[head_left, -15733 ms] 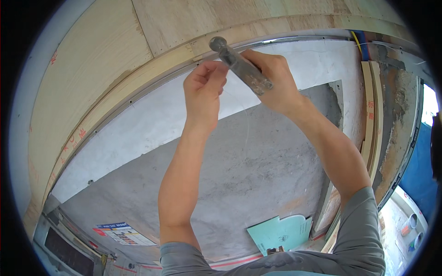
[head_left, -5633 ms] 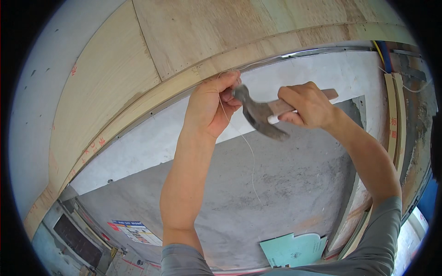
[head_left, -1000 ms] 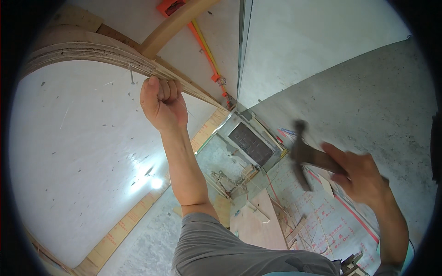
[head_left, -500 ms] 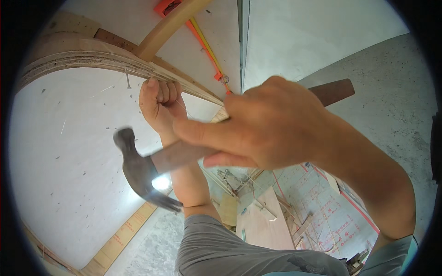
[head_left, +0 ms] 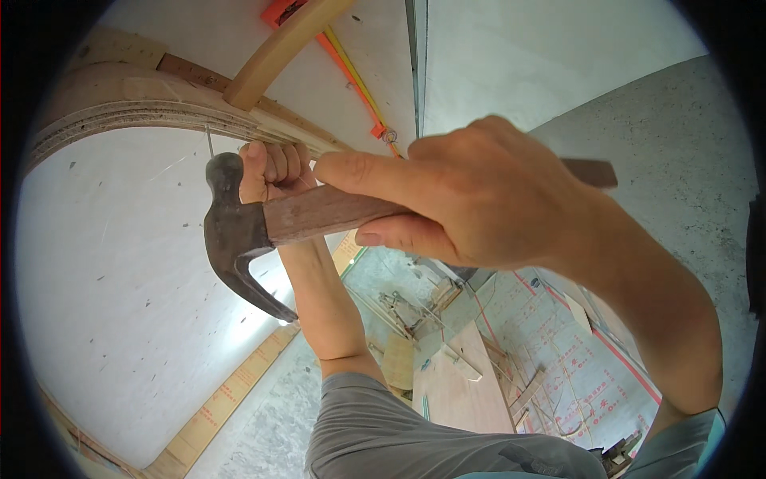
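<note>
the right hand (head_left: 495,195) grasps a hammer (head_left: 307,215) across mid-frame, its head left of centre by a nail's (head_left: 211,141) lower end. the left hand (head_left: 277,169) is clenched beside layered boards (head_left: 155,112), upper left.

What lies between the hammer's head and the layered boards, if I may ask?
A nail, in the head view; contact with the claw hammer is unclear.

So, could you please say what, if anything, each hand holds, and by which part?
The right hand grips the hammer by its wooden handle; whether the left hand holds anything cannot be told.
</note>
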